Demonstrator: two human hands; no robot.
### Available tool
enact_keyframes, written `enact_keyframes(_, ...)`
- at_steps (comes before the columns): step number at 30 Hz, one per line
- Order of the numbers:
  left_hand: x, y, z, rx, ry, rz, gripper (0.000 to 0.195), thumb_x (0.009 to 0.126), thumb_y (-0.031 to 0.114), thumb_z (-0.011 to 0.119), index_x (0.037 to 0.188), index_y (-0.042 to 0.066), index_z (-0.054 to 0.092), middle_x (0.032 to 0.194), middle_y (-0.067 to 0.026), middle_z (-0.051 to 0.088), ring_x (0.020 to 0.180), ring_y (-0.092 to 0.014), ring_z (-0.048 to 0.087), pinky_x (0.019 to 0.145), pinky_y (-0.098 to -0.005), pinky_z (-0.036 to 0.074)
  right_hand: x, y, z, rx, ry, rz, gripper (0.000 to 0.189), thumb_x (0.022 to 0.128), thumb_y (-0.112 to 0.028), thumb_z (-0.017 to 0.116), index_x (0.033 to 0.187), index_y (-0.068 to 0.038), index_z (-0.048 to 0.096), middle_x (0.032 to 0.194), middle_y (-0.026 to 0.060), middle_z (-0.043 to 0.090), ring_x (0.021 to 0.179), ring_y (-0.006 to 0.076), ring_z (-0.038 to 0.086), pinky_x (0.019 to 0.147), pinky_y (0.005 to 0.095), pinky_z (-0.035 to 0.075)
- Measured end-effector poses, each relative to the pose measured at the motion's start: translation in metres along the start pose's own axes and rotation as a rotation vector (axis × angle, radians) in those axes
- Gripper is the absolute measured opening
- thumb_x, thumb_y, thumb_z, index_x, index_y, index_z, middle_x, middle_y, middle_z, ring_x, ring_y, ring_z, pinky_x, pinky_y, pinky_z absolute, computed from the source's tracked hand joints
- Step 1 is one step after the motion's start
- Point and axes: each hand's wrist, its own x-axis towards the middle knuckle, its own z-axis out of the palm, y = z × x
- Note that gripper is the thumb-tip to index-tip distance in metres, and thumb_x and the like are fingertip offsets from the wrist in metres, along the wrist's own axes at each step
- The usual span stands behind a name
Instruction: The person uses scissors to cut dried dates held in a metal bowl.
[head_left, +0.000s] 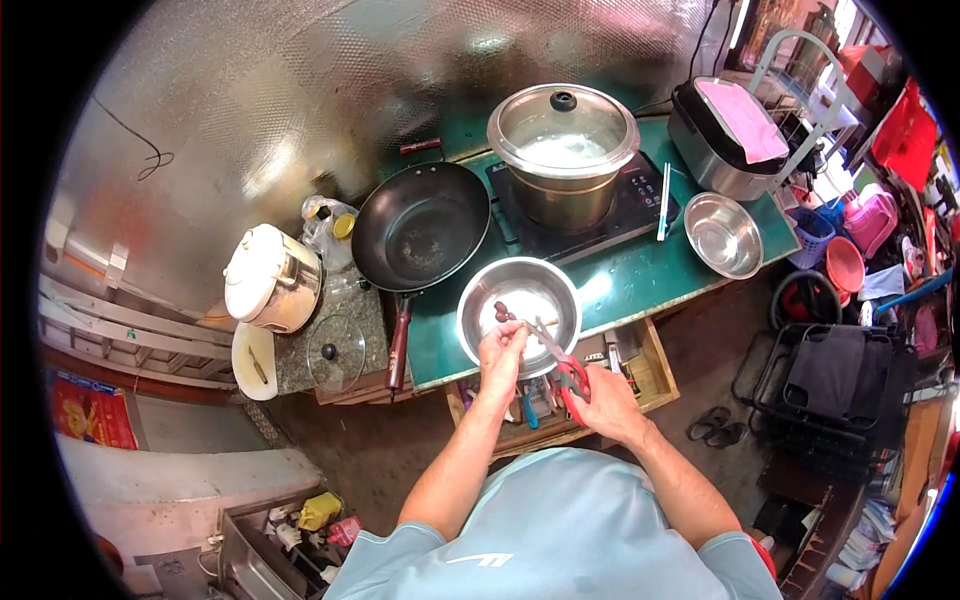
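Above a stainless steel bowl (471, 300) at the green table's front edge, my left hand (501, 352) pinches a small piece of food, mostly hidden by the fingers. My right hand (609, 401) grips the red handles of kitchen scissors (556, 351). Their blades reach over the bowl, parted at the tips close to my left fingertips. A few dark red dried fruits (502, 309), like jujubes, lie in the bowl along with a small light brown bit. Below the bowl, a wooden drawer (661, 375) stands pulled out with utensils inside.
A lidded steel pot (564, 191) sits on an induction cooker (645, 196), with chopsticks (664, 201) alongside. To the left are a black wok (427, 225), a glass lid (346, 360) and a white-lidded pot (289, 289). Another steel bowl (724, 232) rests near the right edge. A folding chair (832, 382) stands right.
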Motion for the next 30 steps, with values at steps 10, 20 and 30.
enact_keyframes(10,-0.007,0.005,0.006,-0.123,-0.097,-0.107,0.015,0.088,0.004,0.057,0.102,0.000,0.058,0.077,0.0026,0.055,0.064,-0.003,0.047,0.053,-0.0157,0.036,-0.001,0.005,-0.012,-0.165,0.012,-0.103,0.034,0.078,-0.028,0.064,0.086,0.004,0.056,0.080,0.0228,0.062,0.081,0.0386,0.062,0.076,0.0473,0.046)
enact_keyframes(20,-0.007,0.007,0.006,-0.159,-0.155,-0.139,0.014,0.089,0.007,0.059,0.101,-0.001,0.058,0.077,0.0017,0.055,0.063,-0.004,0.047,0.053,-0.0163,0.035,0.007,0.018,-0.019,-0.302,-0.063,-0.149,0.033,0.076,-0.025,0.066,0.089,0.003,0.054,0.082,0.0202,0.062,0.083,0.0376,0.062,0.079,0.0469,0.045)
enact_keyframes(30,-0.001,0.004,0.006,-0.086,-0.081,-0.131,0.011,0.089,0.007,0.057,0.098,0.001,0.057,0.075,0.0026,0.053,0.063,-0.004,0.047,0.050,-0.0168,0.032,0.015,0.027,-0.019,-0.277,-0.085,-0.162,0.028,0.079,-0.024,0.066,0.087,0.000,0.053,0.083,0.0176,0.061,0.085,0.0366,0.060,0.080,0.0463,0.045)
